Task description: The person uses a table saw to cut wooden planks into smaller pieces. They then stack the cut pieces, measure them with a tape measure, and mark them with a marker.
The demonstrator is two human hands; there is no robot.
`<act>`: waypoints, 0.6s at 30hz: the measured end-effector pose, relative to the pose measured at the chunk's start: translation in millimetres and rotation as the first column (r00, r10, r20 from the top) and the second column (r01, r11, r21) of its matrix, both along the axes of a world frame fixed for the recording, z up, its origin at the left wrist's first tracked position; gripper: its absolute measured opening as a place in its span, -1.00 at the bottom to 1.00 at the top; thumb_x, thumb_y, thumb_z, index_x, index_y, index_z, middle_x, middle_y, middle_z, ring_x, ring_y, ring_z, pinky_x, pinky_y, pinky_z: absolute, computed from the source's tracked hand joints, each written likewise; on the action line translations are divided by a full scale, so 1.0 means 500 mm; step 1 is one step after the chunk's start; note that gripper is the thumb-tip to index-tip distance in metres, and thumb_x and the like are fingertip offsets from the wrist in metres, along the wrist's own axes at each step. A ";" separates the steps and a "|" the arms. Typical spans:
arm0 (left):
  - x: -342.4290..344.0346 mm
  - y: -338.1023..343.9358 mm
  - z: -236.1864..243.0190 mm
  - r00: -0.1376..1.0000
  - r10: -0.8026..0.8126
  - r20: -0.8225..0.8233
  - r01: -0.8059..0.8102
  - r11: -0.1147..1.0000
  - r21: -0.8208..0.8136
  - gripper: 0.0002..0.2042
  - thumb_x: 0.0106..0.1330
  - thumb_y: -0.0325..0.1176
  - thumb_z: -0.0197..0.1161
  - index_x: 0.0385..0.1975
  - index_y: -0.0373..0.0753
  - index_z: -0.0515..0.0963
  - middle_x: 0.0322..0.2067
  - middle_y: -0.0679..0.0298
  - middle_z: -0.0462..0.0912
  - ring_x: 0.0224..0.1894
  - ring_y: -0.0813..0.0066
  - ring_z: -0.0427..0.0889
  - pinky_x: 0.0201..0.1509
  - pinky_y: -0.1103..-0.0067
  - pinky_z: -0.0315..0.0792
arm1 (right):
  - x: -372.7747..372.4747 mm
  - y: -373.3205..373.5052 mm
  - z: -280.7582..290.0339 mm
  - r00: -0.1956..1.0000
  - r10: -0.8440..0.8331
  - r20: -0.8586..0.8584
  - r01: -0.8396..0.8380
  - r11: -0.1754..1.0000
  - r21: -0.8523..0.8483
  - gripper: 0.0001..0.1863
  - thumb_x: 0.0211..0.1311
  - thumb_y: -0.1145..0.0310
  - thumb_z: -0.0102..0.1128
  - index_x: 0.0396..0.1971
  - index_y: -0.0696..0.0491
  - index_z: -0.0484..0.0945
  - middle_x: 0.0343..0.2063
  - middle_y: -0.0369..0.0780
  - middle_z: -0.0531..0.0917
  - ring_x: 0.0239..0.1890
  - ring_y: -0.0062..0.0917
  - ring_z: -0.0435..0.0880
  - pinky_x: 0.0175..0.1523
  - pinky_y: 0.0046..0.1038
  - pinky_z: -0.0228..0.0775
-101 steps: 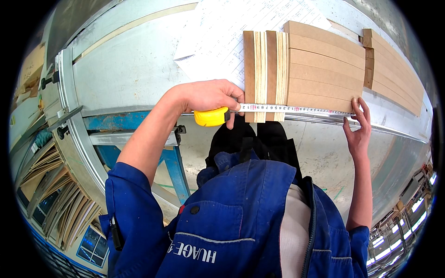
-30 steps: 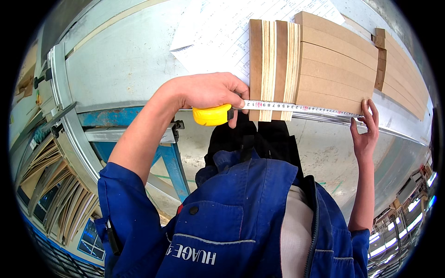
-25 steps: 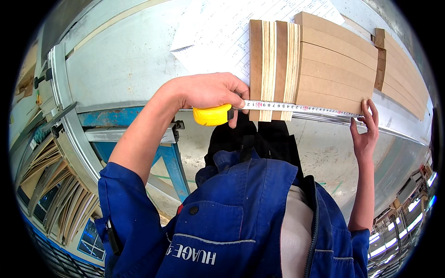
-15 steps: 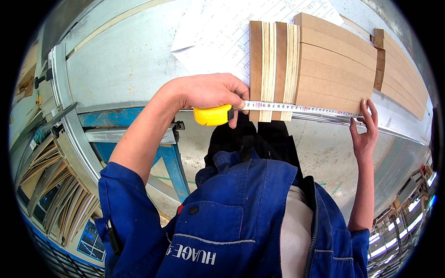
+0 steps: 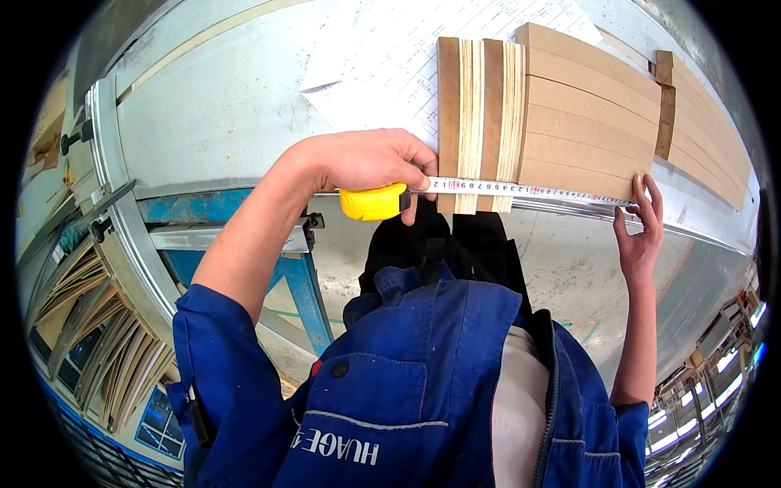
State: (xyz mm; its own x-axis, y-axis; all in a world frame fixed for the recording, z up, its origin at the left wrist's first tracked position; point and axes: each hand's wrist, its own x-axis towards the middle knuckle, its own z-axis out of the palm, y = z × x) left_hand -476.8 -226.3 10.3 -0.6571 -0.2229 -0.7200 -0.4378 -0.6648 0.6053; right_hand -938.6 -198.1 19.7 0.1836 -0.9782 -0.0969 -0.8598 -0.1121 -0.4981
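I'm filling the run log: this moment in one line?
left hand: holding yellow tape measure; blade: extended along wood strips; right hand: at blade's end

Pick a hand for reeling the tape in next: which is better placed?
Left, I'd judge: the left hand holds the yellow tape case, where the blade comes out. The right hand is at the blade's other end, by the near corner of the tan strips.

There's a yellow tape measure [image 5: 373, 203] just left of centre, its white blade [image 5: 553, 193] extended rightward across pale-striped strips [image 5: 470, 114] and along brown boards [image 5: 590, 122], upper right.
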 end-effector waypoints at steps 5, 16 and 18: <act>-0.001 -0.004 0.006 1.000 -0.007 -0.006 0.007 1.000 -0.005 -0.83 0.41 -0.34 0.18 -0.25 -0.31 0.62 -0.45 0.21 0.79 -0.33 0.52 0.76 -0.05 0.52 0.47 | -0.002 0.000 -0.001 1.000 0.001 -0.005 -0.001 1.000 -0.001 -0.29 0.16 0.70 0.34 0.36 -0.05 0.56 0.40 -0.12 0.46 0.25 -0.33 0.60 0.10 -0.39 0.63; 0.001 0.003 -0.004 1.000 0.000 -0.009 -0.001 1.000 -0.012 -0.83 0.42 -0.33 0.18 -0.25 -0.29 0.63 -0.46 0.21 0.80 -0.36 0.53 0.74 -0.08 0.50 0.47 | -0.004 0.000 -0.003 1.000 -0.001 0.006 0.001 1.000 -0.004 -0.29 0.16 0.70 0.33 0.36 -0.04 0.57 0.39 -0.12 0.47 0.24 -0.33 0.61 0.09 -0.40 0.62; -0.001 0.000 0.002 1.000 -0.014 0.002 0.014 0.999 -0.028 -0.83 0.41 -0.32 0.18 -0.26 -0.28 0.62 -0.46 0.21 0.80 -0.36 0.54 0.74 -0.09 0.50 0.47 | -0.002 0.001 -0.002 1.000 0.002 0.008 -0.002 1.000 -0.005 -0.29 0.16 0.71 0.33 0.36 -0.04 0.56 0.39 -0.12 0.47 0.25 -0.32 0.60 0.10 -0.40 0.62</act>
